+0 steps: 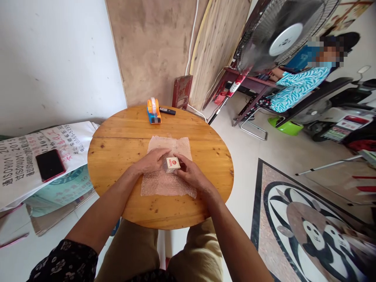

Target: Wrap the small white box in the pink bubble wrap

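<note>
A small cream-coloured box (172, 165) with red print on top is on a pinkish sheet of bubble wrap (167, 185), near the middle of the round wooden table (117, 145). My right hand (189, 171) holds the box from its right side, thumb at the near corner and fingers at the far one. On the box's left, my left hand (153, 160) rests on the wrap with its fingers stretched out and nothing in them. The underside of the box is hidden.
An orange and blue tape dispenser (153, 111) and a black object (167, 111) stand at the table's far edge. Left are a phone (50, 165) and printed sacks (76, 137). A standing fan (282, 39) and a seated person (305, 86) are at the right.
</note>
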### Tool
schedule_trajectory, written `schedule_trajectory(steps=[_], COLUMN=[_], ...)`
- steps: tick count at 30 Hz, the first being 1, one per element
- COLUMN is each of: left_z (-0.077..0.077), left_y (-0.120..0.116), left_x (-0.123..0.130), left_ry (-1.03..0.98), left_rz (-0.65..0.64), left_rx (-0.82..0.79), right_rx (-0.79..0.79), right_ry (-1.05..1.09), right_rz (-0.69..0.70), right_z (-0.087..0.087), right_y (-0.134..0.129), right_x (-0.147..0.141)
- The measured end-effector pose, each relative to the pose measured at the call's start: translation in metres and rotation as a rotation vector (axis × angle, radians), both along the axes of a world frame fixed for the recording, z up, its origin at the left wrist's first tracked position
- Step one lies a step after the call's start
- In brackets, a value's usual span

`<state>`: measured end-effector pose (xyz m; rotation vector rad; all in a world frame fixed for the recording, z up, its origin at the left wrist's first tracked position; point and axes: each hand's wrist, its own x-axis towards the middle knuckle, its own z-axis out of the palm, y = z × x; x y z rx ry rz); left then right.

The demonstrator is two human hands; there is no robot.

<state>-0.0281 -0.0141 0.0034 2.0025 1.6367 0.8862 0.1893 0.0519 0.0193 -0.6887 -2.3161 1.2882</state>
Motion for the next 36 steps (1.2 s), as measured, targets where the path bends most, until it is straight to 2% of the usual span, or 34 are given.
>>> schedule_trajectory(steps=[5,14,23,36], left_z=[0.002,0.021,0.012,0.016], left_y=[-0.003,-0.015,-0.012,-0.012], left_x=[-0.003,0.002,0.0,-0.001], left_ry=[0.066,0.189,0.252,0.256], left_rz=[-0.032,-0.101,-0.024,-0.037], left_rx=[-0.016,-0.007,0.003,0.001], right_rx=[0.034,0.084,0.098,0.135], right_ry=[0.022,0.006,0.007,0.028], right_rz=[-0.037,-0.03,-0.053,-0.088], right_z=[-0.003,-0.001,0.001,-0.003], right_y=[-0.006,-0.015,-0.017,-0.02], right_x=[0.0,0.005,0.004,0.002])
